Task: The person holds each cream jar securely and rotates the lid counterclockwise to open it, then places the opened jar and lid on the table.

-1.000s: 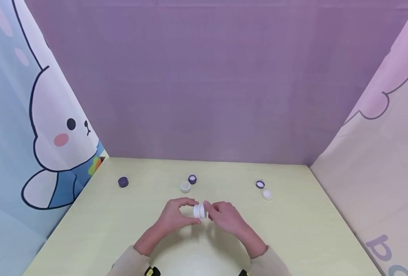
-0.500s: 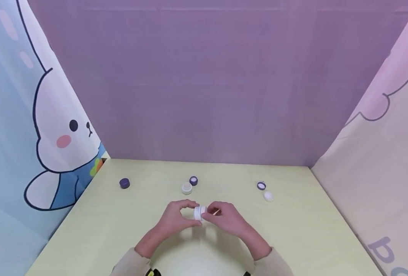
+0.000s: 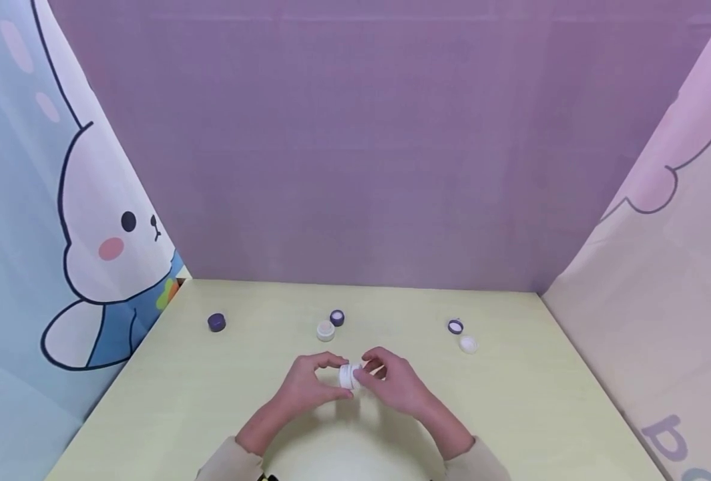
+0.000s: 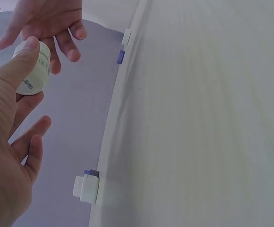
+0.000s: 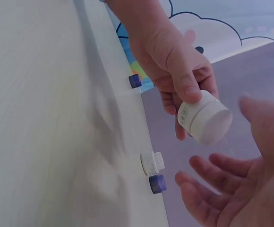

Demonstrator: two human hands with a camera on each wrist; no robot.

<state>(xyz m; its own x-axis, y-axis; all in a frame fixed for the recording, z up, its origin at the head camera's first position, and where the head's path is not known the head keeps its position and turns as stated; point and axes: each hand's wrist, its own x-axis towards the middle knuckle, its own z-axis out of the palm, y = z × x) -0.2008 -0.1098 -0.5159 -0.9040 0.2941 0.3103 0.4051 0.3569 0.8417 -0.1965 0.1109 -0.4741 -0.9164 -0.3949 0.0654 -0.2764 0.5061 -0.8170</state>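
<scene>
A small white screw-top jar (image 3: 346, 377) lies sideways in the air over the table. My left hand (image 3: 304, 385) pinches its body between thumb and fingers, with the printed base toward the left palm, as the left wrist view shows. The white lid (image 5: 214, 122) sits on the jar's other end. Around that lid hover the loosely bent fingers of my right hand (image 3: 396, 382). A gap separates the thumb and fingers from the lid in the right wrist view, so this hand holds nothing.
Behind the hands, an open white jar (image 3: 326, 331) stands beside a small purple cap (image 3: 337, 318). Another purple cap (image 3: 216, 323) lies far left. At right are a purple ring-shaped cap (image 3: 455, 326) and a white round lid (image 3: 468, 344). A purple cloth wall (image 3: 361, 167) closes the back.
The right fingers have shifted around the lid and spread off it. The left hand keeps its pinch on the jar, staying almost in place.
</scene>
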